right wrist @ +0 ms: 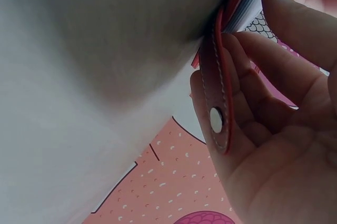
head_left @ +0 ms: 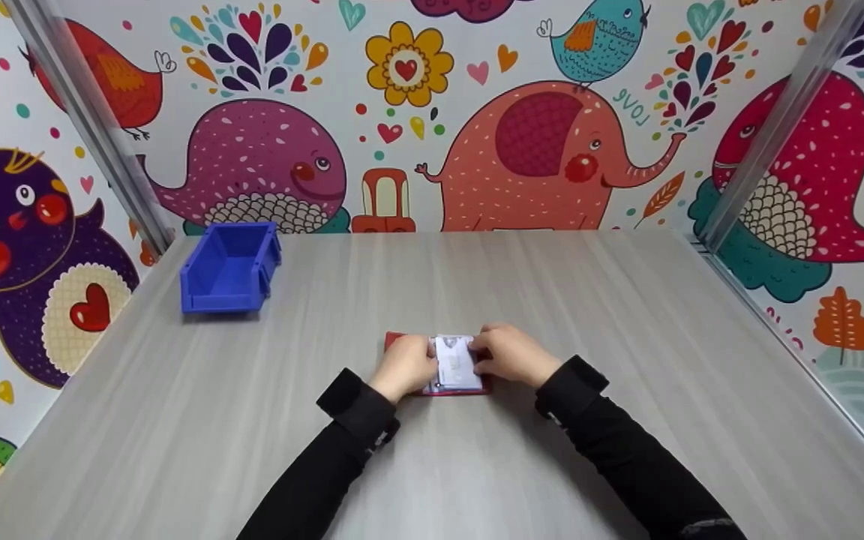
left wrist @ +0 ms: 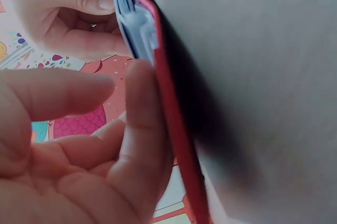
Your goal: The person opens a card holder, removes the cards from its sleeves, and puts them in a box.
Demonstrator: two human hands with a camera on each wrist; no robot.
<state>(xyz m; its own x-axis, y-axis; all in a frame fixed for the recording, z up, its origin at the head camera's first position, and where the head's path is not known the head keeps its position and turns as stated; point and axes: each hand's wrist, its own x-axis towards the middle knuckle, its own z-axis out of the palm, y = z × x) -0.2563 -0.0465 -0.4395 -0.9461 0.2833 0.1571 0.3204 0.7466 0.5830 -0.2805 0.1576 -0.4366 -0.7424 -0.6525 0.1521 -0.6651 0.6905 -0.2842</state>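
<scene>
A red card holder (head_left: 394,337) lies spread on the table, with a stack of clear sleeves (head_left: 456,364) showing a white card at its right side. My left hand (head_left: 406,366) rests on the left part of the holder. In the left wrist view, one finger (left wrist: 141,108) touches the inside by the sleeves, with the thumb apart from it. My right hand (head_left: 511,356) pinches the right edge of the holder, its thumb (right wrist: 295,21) at the sleeves. A strap with a metal snap (right wrist: 216,120) hangs past the right fingers.
A blue plastic bin (head_left: 226,270) stands at the table's back left. Printed panels with cartoon animals (head_left: 529,165) rise along the back and sides. The wood-grain table (head_left: 312,300) surrounds the holder.
</scene>
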